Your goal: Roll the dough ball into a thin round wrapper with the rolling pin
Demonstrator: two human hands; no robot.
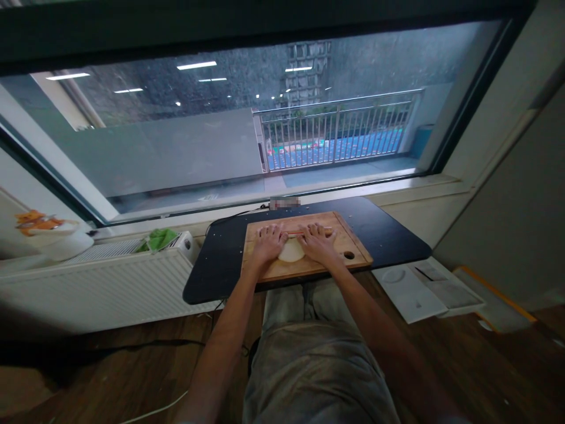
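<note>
A wooden cutting board (342,250) lies on a small black table (388,232) below a wide window. A pale flat piece of dough (291,252) rests on the middle of the board. A thin rolling pin (295,233) lies across the board at the dough's far edge. My left hand (267,242) lies flat on the pin's left part, fingers stretched forward. My right hand (318,241) lies flat on its right part, fingers also stretched out. Both palms press on the pin and partly cover the dough.
A white radiator (101,282) stands at the left with a green cloth (159,239) on top. White flat panels (419,288) lie on the wooden floor at the right. A cable (154,409) runs over the floor near my knees.
</note>
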